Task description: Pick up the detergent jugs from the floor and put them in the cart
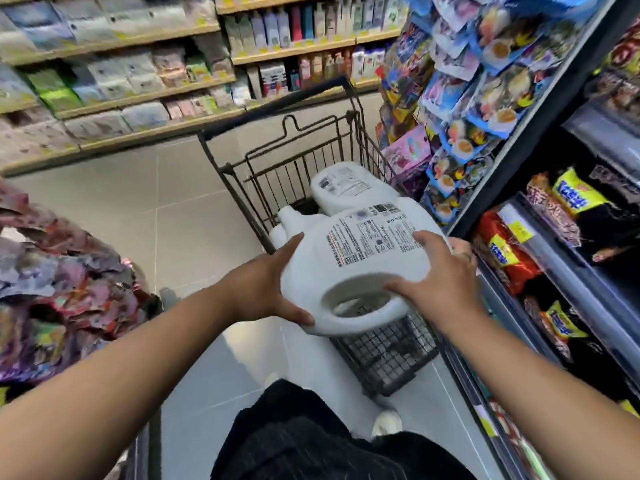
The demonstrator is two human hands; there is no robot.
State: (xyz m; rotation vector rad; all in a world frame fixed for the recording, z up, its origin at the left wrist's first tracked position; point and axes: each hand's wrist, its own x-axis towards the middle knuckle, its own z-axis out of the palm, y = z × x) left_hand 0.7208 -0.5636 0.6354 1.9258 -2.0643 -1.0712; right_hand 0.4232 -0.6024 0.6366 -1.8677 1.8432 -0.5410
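I hold a large white detergent jug (349, 271) on its side over the black wire cart (388, 355), label up and handle toward me. My left hand (266, 285) grips its left side near the handle. My right hand (440, 271) presses on its right side and top. A second white jug (346, 188) lies inside the cart farther from me. Part of another white jug (277, 233) shows under the held one, mostly hidden.
The cart handle (277, 105) points away toward wooden shelves (138, 95) of packaged goods. A dark rack of snack packs (540, 237) runs close along the right. A bin of colourful packets (62, 278) stands at the left. Grey tiled floor (138, 209) lies between.
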